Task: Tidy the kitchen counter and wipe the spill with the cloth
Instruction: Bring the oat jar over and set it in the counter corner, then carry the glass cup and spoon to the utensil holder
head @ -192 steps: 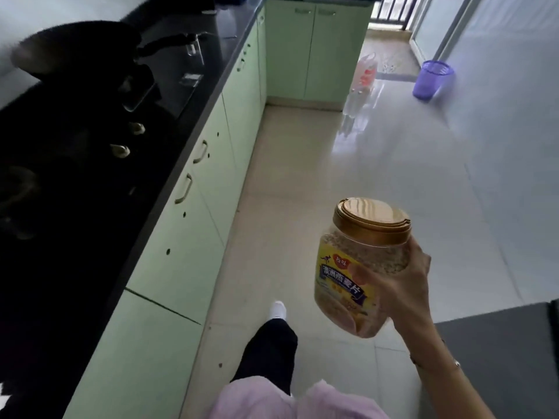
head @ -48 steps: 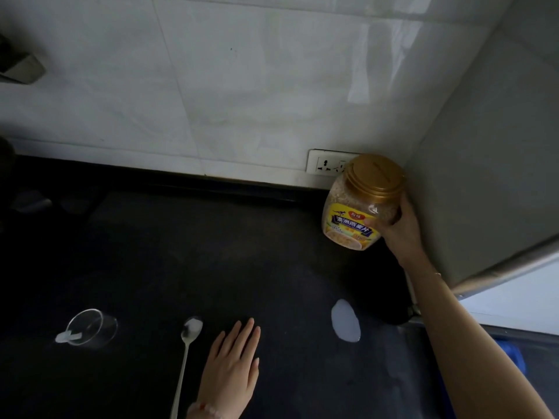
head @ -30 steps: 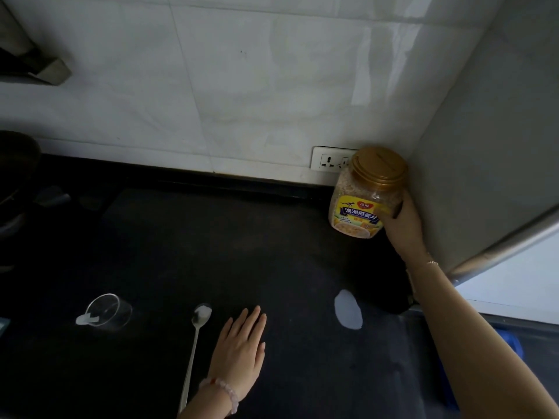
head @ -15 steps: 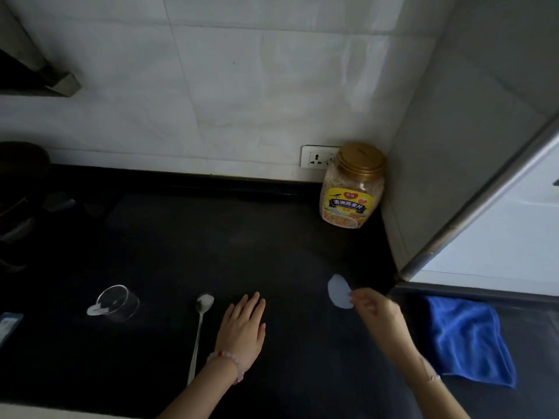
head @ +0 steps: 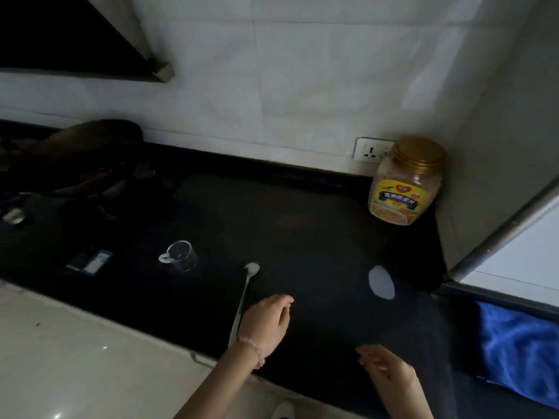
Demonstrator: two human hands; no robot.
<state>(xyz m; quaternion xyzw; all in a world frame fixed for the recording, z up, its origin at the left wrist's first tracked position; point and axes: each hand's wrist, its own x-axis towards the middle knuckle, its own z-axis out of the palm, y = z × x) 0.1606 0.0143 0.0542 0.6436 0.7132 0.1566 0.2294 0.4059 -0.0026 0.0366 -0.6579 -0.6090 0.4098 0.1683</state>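
Note:
A white spill [head: 381, 282] lies on the black counter [head: 302, 237], right of centre. The oat jar [head: 406, 181] with a gold lid stands upright in the back right corner by the wall socket. A blue cloth [head: 523, 350] lies at the right edge. A clear glass cup [head: 181, 255] lies tipped on its side, with a long spoon [head: 243, 297] to its right. My left hand [head: 266, 322] rests on the counter beside the spoon's handle, fingers curled, holding nothing. My right hand [head: 384, 368] hovers near the front edge, fingers loosely apart, empty.
A dark wok [head: 75, 152] sits on the stove at the back left under a range hood [head: 75, 37]. A small dark packet [head: 90, 261] lies left of the cup. A grey appliance wall [head: 499, 116] closes the right side.
My right hand let go of the oat jar in the corner and drew back to the front edge. The view swung left, and my left hand's fingers curled.

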